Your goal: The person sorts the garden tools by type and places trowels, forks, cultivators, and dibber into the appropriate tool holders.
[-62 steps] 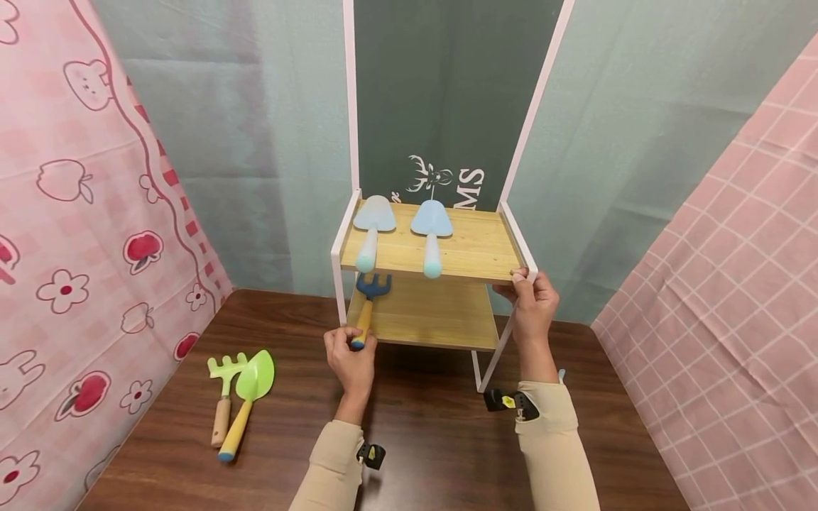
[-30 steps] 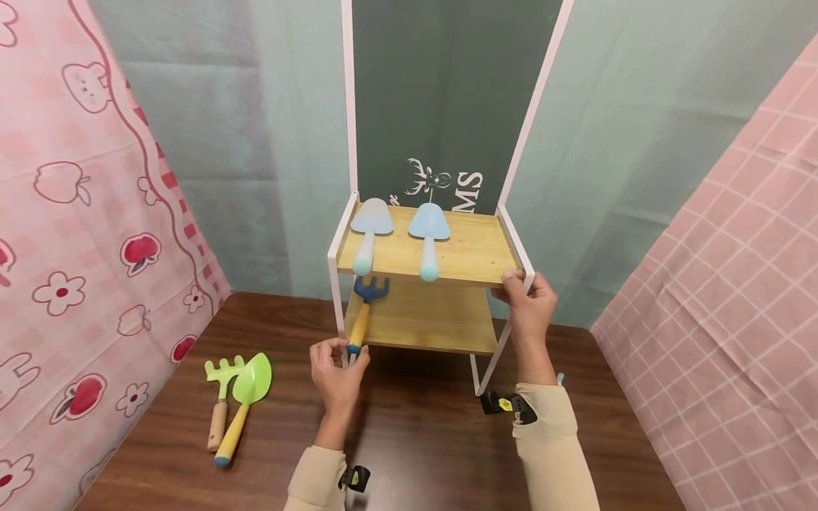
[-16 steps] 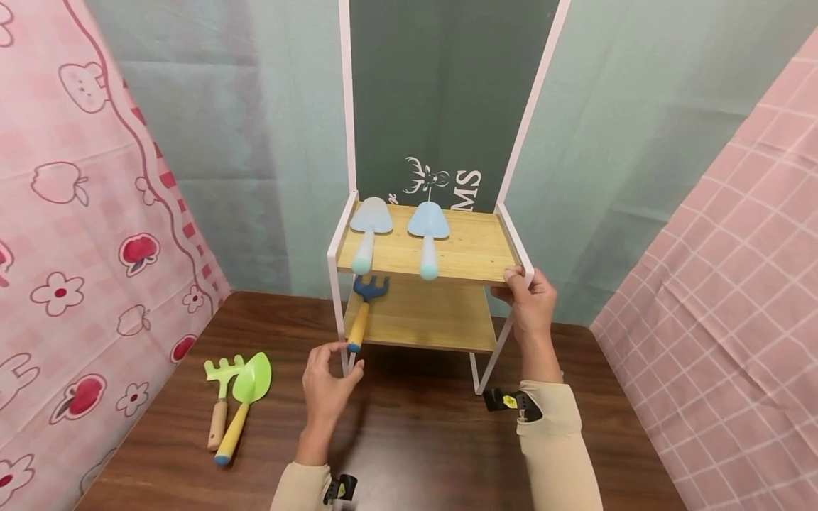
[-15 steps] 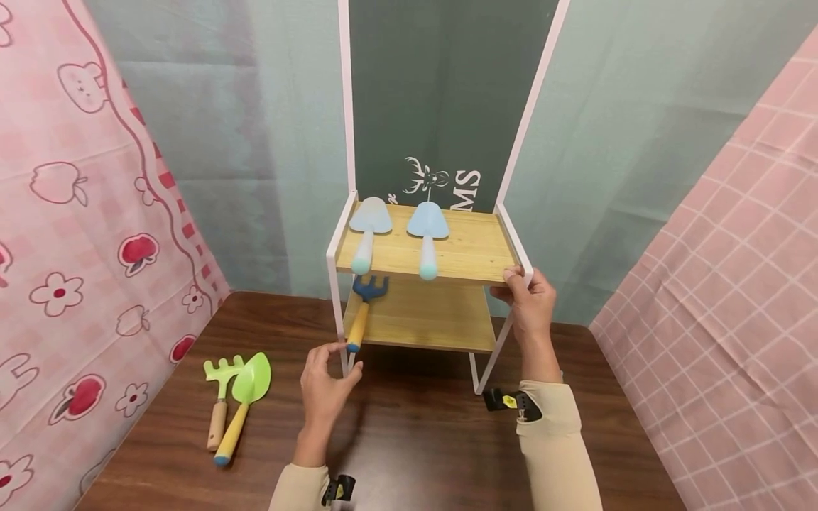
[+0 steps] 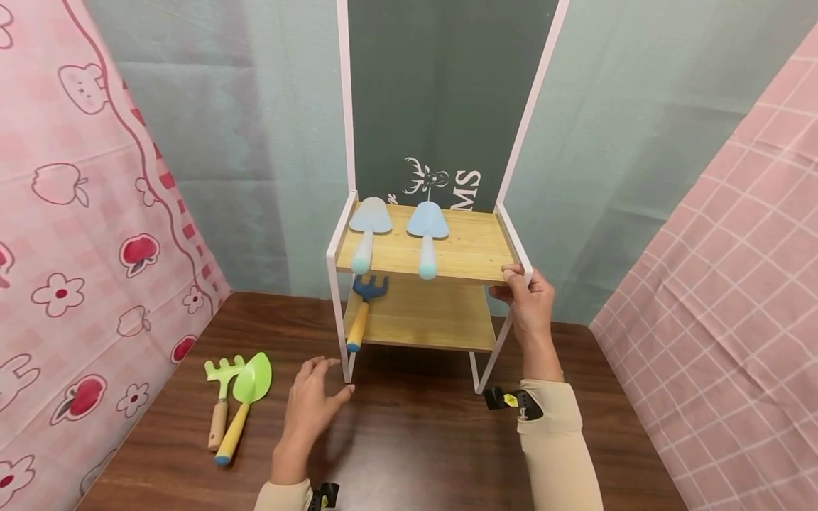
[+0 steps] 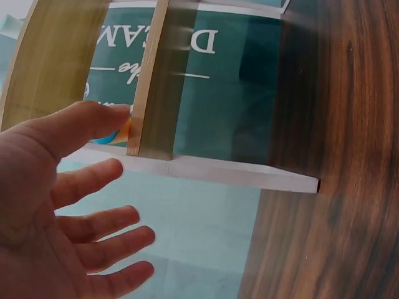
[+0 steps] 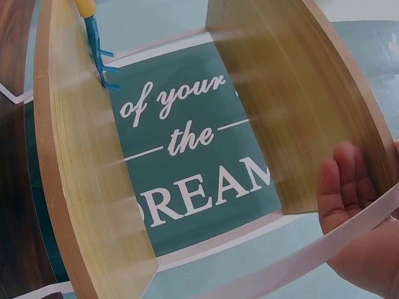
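A hand rake (image 5: pixel 359 323) with dark blue tines and a yellow handle lies on the left of the lower shelf (image 5: pixel 434 319), its blue handle end jutting over the front edge. My left hand (image 5: pixel 309 404) is apart from it, in front of the rack's left leg, fingers spread and holding nothing. In the left wrist view the thumb hides most of the handle. My right hand (image 5: pixel 532 301) grips the front right corner of the upper shelf (image 5: pixel 479 245), thumb on top and fingers beneath. Two trowels, one whitish (image 5: pixel 371 216) and one light blue (image 5: pixel 428 220), lie on that upper shelf.
On the table (image 5: pixel 409 454) at the left lie a green hand rake (image 5: pixel 220 397) with a wooden handle and a green trowel (image 5: pixel 249 390) with a yellow handle. A dark green lettered panel (image 5: pixel 447 92) rises behind the shelves. Pink cloths (image 5: pixel 722 284) flank both sides.
My left hand has let go of the blue hand rake's handle and drawn back, down and to the left. The rake stays on the lower shelf. My right hand keeps its grip on the corner.
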Available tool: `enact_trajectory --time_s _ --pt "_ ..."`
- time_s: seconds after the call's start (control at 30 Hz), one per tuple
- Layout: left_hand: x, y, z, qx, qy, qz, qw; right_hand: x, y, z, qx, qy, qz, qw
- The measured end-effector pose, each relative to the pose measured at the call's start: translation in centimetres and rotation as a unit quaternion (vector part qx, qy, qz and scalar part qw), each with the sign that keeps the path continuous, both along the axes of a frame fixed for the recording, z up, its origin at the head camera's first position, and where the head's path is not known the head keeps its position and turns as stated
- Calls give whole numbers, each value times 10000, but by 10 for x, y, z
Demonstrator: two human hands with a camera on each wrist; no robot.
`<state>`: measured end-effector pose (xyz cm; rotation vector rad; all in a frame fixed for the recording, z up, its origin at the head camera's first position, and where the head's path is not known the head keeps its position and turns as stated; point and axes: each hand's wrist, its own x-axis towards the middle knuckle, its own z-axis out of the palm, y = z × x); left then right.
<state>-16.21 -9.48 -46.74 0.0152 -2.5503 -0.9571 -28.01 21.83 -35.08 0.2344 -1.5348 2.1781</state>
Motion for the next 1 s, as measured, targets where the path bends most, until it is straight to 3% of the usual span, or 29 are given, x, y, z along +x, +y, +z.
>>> enact_trajectory --time_s 0.2,0.33,0.6,0.83,1.0 --pt "4 -5 4 -515 -773 -264 9953 -1 -1 1 -10 91 -104 9999" --pt "9 -10 7 -715 -1102 -261 9910 -1 -2 0 -10 170 -208 9996" --pt "18 -21 8 -850 -1309 -143 9876 -2 -5 -2 -162 310 -288 9990" --pt "26 -29 -2 -1024 -1158 -25 9880 -3 -6 -3 -107 312 -338 9989" --pt "31 -37 -10 -1186 -1298 112 9844 -2 -5 -3 -52 295 -285 9991"
